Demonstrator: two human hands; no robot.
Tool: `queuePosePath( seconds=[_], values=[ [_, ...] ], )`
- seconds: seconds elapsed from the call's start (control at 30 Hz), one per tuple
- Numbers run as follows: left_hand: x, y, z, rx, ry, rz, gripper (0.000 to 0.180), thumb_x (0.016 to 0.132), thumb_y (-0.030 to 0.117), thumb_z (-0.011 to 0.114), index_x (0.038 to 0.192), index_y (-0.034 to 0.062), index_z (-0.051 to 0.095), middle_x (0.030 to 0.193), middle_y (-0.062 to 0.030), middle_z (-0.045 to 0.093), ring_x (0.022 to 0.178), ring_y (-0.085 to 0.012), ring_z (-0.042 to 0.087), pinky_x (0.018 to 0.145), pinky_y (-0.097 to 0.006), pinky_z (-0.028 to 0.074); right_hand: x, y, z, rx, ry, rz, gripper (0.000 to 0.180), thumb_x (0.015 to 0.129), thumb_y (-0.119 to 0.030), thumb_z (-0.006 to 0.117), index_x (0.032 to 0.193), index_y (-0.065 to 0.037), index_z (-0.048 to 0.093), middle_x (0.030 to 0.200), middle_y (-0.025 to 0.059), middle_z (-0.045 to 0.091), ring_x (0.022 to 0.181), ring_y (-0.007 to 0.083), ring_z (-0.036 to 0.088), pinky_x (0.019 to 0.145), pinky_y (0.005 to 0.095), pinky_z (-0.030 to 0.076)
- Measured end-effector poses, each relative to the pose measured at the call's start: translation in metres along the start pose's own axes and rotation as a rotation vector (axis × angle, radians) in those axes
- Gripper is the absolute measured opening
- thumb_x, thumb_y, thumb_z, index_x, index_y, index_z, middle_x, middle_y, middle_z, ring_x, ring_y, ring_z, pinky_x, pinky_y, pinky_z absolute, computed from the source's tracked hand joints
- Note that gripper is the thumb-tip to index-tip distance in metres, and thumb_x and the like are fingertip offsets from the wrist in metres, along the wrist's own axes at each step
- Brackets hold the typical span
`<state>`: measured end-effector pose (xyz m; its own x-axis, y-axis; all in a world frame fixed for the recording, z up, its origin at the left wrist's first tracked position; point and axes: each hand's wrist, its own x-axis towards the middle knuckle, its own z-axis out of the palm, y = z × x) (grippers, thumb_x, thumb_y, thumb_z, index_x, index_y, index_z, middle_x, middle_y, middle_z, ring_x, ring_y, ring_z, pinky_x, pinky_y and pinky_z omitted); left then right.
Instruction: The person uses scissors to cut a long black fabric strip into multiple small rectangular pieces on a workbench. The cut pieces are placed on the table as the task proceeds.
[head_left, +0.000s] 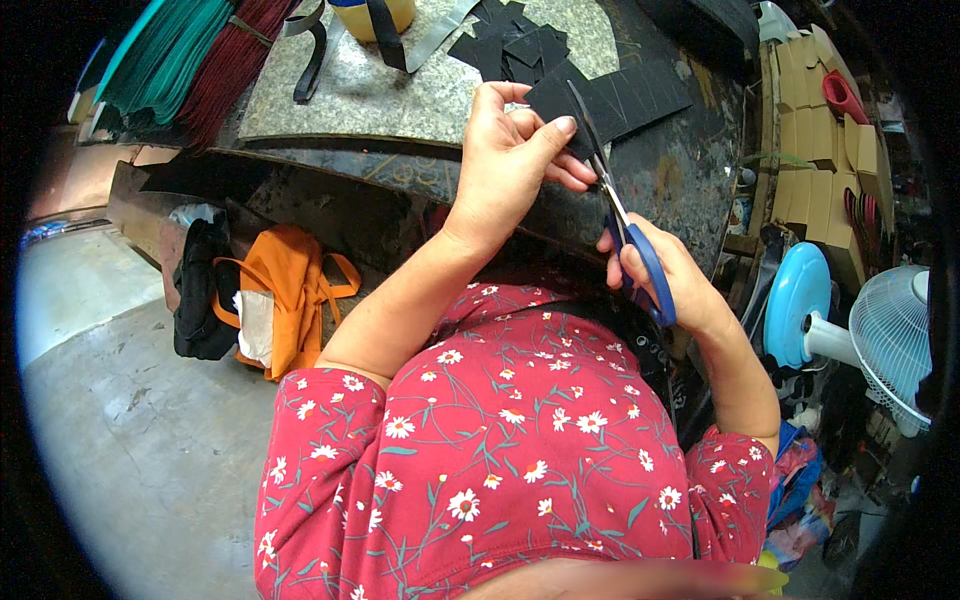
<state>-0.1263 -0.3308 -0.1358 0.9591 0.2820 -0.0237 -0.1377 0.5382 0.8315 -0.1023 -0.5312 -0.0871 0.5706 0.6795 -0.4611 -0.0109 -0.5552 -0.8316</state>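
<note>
My left hand (510, 165) pinches a flat black sheet piece (558, 95) between thumb and fingers, just over the table's near edge. In my right hand (665, 265) is a pair of scissors (612, 190) with dark blue handles, fingers through the loops. The scissor blades point away from me and lie against the right side of the black piece. A larger black sheet with pale marked lines (640, 98) lies on the table just beyond the blades. Behind it rests a pile of small cut black pieces (512, 45).
A speckled stone slab (350, 100) covers part of the dark table (690, 165). Bundles of teal strips (165, 65) and dark red strips (235, 70) lie at the far left. An orange bag (285, 300) hangs below. At right are a fan (890, 335) and cardboard boxes (815, 140).
</note>
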Motion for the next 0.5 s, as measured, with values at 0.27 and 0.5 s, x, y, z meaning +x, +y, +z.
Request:
queuePosePath(
  seconds=[0.27,0.5],
  values=[
    [-0.002,0.000,-0.001,-0.021,-0.009,-0.008,0.043,0.088,0.005,0.059,0.115,-0.0026,0.026,0.075,-0.0108,0.052,0.058,-0.0227,0.065,0.050,-0.028,0.056,-0.006,0.012,0.007,0.268,0.048,0.059,0.030,0.092,-0.034,0.056,0.082,-0.006,0.053,0.056,0.0003,0.052,0.047,0.0066,0.049,0.045,0.0204,0.037],
    [0.005,0.001,-0.004,-0.024,0.020,-0.038,0.045,0.087,0.006,0.060,0.115,-0.0020,0.026,0.073,-0.0113,0.054,0.056,-0.0199,0.063,0.047,-0.026,0.053,0.002,0.006,0.002,0.285,-0.016,0.099,0.048,0.090,-0.051,0.050,0.089,-0.003,0.053,0.057,0.0013,0.052,0.049,0.0076,0.050,0.047,0.0198,0.039]
  ],
)
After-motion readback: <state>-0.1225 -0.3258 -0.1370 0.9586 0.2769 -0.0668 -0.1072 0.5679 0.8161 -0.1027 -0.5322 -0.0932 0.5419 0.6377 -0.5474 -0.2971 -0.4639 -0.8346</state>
